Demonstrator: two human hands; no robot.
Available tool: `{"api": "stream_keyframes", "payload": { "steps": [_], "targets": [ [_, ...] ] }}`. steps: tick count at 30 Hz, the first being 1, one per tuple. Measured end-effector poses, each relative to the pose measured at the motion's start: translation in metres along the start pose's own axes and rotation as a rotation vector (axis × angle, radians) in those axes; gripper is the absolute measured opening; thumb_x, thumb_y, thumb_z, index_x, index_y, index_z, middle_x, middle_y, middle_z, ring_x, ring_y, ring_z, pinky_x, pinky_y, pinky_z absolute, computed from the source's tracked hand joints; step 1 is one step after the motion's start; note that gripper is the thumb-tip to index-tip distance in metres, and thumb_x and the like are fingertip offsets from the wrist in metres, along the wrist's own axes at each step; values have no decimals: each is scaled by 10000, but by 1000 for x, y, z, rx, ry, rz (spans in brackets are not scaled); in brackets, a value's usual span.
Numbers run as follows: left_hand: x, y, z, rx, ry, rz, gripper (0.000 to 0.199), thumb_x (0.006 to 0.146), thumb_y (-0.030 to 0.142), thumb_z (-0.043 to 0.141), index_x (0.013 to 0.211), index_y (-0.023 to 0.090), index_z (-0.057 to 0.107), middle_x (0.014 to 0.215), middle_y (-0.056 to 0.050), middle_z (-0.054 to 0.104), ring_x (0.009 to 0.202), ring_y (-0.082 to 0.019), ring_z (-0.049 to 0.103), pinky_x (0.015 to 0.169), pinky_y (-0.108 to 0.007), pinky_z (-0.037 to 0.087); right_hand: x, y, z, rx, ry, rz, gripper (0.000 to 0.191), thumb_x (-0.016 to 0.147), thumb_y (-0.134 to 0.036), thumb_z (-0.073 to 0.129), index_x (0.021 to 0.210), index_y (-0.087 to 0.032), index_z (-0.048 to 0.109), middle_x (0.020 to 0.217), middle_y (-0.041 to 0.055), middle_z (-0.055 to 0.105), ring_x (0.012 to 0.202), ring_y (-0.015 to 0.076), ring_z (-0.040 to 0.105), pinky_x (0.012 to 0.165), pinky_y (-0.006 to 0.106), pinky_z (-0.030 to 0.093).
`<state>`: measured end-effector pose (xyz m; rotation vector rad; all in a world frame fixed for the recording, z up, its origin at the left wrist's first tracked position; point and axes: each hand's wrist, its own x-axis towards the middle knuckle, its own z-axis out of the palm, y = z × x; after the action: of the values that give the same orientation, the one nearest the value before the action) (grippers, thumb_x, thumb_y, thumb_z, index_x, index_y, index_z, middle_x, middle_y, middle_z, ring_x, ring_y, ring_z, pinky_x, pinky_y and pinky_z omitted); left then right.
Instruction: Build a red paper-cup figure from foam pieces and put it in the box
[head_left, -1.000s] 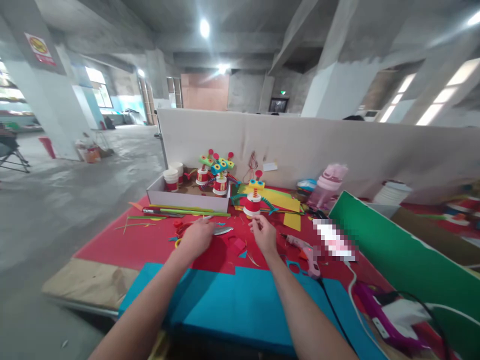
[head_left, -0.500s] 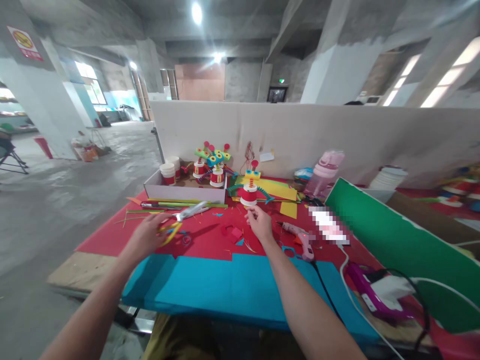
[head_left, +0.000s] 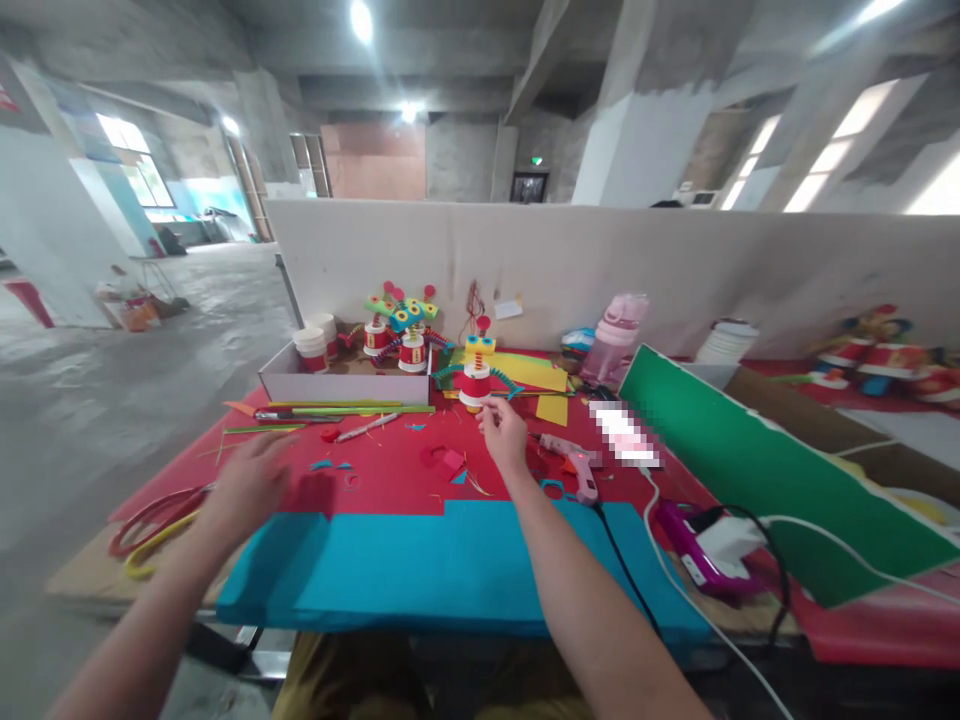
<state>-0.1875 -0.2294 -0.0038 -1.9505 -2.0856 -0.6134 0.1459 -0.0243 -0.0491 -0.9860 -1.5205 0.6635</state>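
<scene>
My left hand (head_left: 251, 487) is over the left part of the red table sheet (head_left: 390, 475), fingers apart and somewhat blurred, holding nothing. Scissors with red and yellow handles (head_left: 161, 530) lie beside it at the table's left edge. My right hand (head_left: 504, 432) has its thumb and fingers pressed together just below a paper-cup figure (head_left: 476, 383) with a yellow head and teal spring arms. Whatever is between those fingertips is too small to name. A pink glue gun (head_left: 574, 465) lies to the right of that hand.
A white box (head_left: 345, 390) with cups and more figures stands at the back left. A pen, paper strips and scraps lie in the middle. On the right are a pink bottle (head_left: 615, 335), a green panel (head_left: 765, 480), a purple power strip (head_left: 705, 555) and cables.
My left hand has moved left and toward me and let go of the scissors, which now lie at the left edge. The view has turned slightly right.
</scene>
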Motion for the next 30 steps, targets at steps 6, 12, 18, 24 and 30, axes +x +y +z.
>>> {"api": "stream_keyframes", "payload": {
  "steps": [6, 12, 18, 24, 30],
  "targets": [
    [84, 107, 78, -203, -319, 226, 520, 847, 99, 337, 1340, 106, 501, 1441, -151, 486, 1359, -235, 418, 1125, -428, 355, 6, 1, -19, -98, 157, -32, 247, 883, -312, 436, 979, -186, 625, 796, 72, 716, 711, 204, 673, 683, 302, 506],
    [111, 128, 113, -206, -383, 286, 664, 692, -42, 399, 1294, 172, 576, 1372, -99, 574, 1266, -202, 531, 1096, -324, 387, 7, 9, -13, -124, 145, -25, 249, 883, -315, 433, 966, -189, 631, 802, 69, 725, 715, 208, 674, 659, 291, 491],
    [159, 162, 135, -194, -373, 308, 674, 707, -59, 415, 1345, 137, 509, 1459, -153, 465, 1280, -219, 518, 1086, -318, 385, 5, 5, -8, -133, 91, -69, 222, 882, -277, 437, 949, -194, 631, 811, 77, 733, 747, 214, 688, 676, 289, 485],
    [149, 169, 137, -191, -406, 328, 529, 704, -29, 486, 1168, 168, 646, 1237, -141, 652, 1152, -242, 611, 1011, -328, 445, 4, 7, -6, -131, 64, -55, 220, 879, -280, 439, 943, -194, 631, 806, 75, 733, 733, 211, 681, 665, 285, 481],
    [125, 130, 111, -170, -316, 198, 626, 693, -54, 397, 1231, 169, 624, 1254, -145, 647, 1150, -258, 614, 1011, -385, 442, 3, 8, -2, -133, 21, -46, 215, 876, -280, 440, 939, -206, 633, 802, 61, 732, 720, 204, 675, 655, 279, 480]
  ]
}}
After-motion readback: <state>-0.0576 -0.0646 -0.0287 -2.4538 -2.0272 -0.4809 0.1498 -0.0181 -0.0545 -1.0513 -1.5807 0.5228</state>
